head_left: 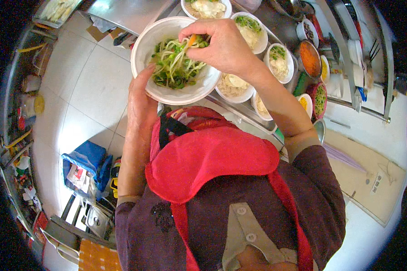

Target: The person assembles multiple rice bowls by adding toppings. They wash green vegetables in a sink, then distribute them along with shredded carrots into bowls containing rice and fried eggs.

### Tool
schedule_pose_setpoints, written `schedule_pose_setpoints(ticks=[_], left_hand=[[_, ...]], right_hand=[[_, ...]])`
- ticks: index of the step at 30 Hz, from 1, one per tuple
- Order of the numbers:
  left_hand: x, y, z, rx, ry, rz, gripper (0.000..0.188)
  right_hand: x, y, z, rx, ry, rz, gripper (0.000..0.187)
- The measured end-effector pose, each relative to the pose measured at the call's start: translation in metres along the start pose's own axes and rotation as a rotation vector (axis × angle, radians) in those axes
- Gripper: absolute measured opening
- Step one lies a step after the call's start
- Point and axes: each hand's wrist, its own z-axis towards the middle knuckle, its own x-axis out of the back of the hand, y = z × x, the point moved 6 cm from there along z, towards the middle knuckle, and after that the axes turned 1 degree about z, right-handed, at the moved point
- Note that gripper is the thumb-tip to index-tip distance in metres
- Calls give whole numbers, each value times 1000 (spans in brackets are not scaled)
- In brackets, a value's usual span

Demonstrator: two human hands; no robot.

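Note:
A large white bowl (207, 82) is tilted toward me, with a tangle of pale-stemmed green sprouts (176, 72) inside. My left hand (141, 92) grips its left side, the thumb over the rim. Above the bowl, my right hand (219, 45) is pinched round a bunch of sprouts with an orange strip (192, 40) showing at the fingers. Close by on the right stand smaller white bowls of pale food: one topped with greens (247, 21), another with greens (278, 54), and one below my right wrist (234, 86) with a pale yellow topping.
Farther right are a metal container of shredded orange food (309, 58), a red-rimmed container of greens (320, 99) and a wooden board (362, 171). A steel counter (117, 13) lies ahead. On the tiled floor at left stands a blue bin (88, 158) holding waste.

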Motion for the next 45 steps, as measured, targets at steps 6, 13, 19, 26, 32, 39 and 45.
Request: schedule_pose_setpoints(ticks=[6, 13, 19, 26, 32, 39, 45], left_hand=[[2, -7, -2, 43, 9, 40, 53], [10, -10, 2, 38, 8, 13, 54], [35, 12, -9, -39, 114, -44, 51], [81, 43, -22, -97, 266, -112, 52], [95, 46, -26, -88, 350, -95, 55], [98, 41, -25, -78, 295, -110, 56], [92, 41, -28, -91, 329, -53, 55]], right_hand=[[-1, 3, -1, -117, -1, 33, 26], [25, -6, 1, -182, 78, 273, 25], [71, -8, 8, -264, 235, 279, 23], [47, 49, 31, -234, 150, 304, 20], [-3, 115, 59, 4, 140, 17, 28], [-39, 148, 48, 55, 63, -1, 26], [-51, 173, 23, 148, -20, -352, 31]])
